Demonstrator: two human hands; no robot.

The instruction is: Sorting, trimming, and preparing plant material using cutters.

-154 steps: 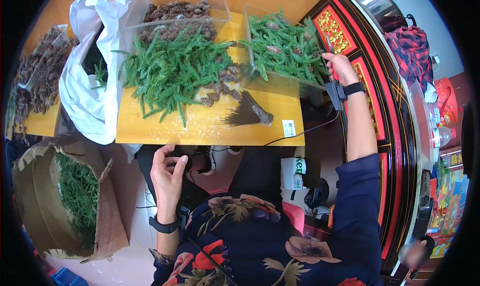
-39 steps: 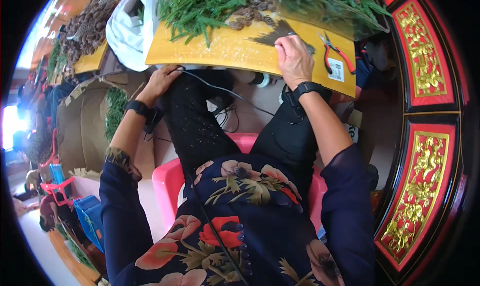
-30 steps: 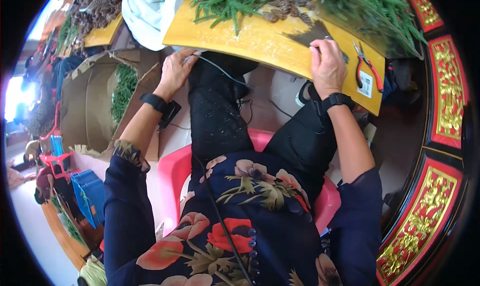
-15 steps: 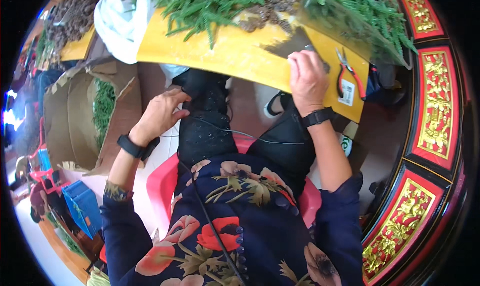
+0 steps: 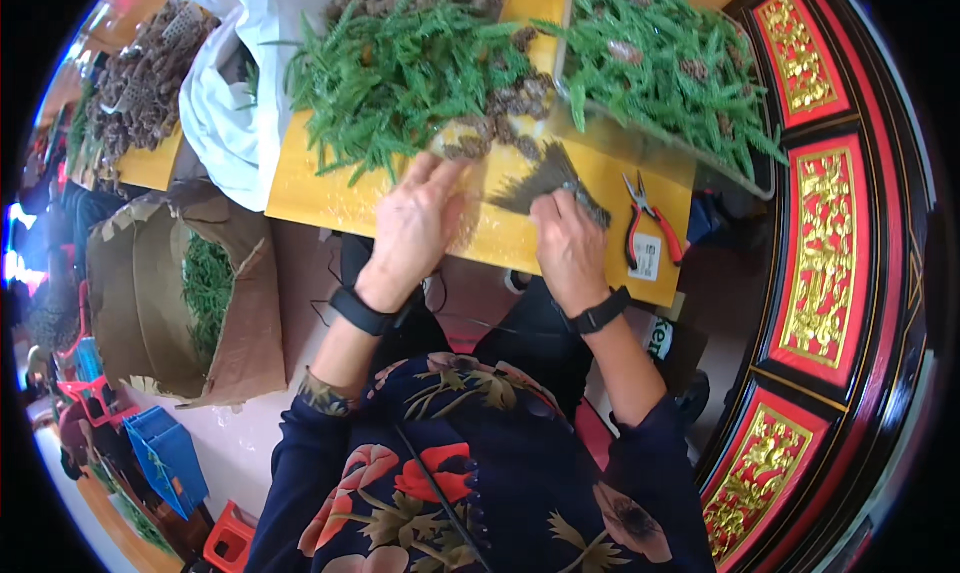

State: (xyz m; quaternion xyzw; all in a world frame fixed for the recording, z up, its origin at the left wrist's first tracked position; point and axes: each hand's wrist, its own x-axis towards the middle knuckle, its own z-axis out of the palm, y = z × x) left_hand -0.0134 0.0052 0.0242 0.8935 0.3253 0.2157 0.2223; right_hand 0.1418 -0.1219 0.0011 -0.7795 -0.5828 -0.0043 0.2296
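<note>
My right hand [image 5: 572, 248] is closed at the near edge of a fan-shaped bundle of thin dark strands [image 5: 540, 181], like wires or bristles, lying on the yellow tabletop [image 5: 340, 208]. Whether it pinches the whole bundle or a few strands does not show clearly. My left hand [image 5: 415, 228] reaches over the table's near edge with fingers stretched out. Its fingertips, slightly blurred, are just below a brown pine cone [image 5: 467, 141] and beside a heap of green artificial sprigs [image 5: 400, 83]. Red-handled pliers [image 5: 645, 223] lie to the right of the bundle.
A clear plastic bin [image 5: 690, 148] of sprigs and cones stands at the back right. A white bag [image 5: 235, 123] and a brown cone pile [image 5: 150, 83] are on the left. Below them is an open cardboard box [image 5: 140, 293]. A carved red-and-gold panel [image 5: 835, 263] borders the right.
My left hand has moved from beside my leg up and right onto the table. My right hand stays by the dark bundle. The view has shifted, showing more of the table.
</note>
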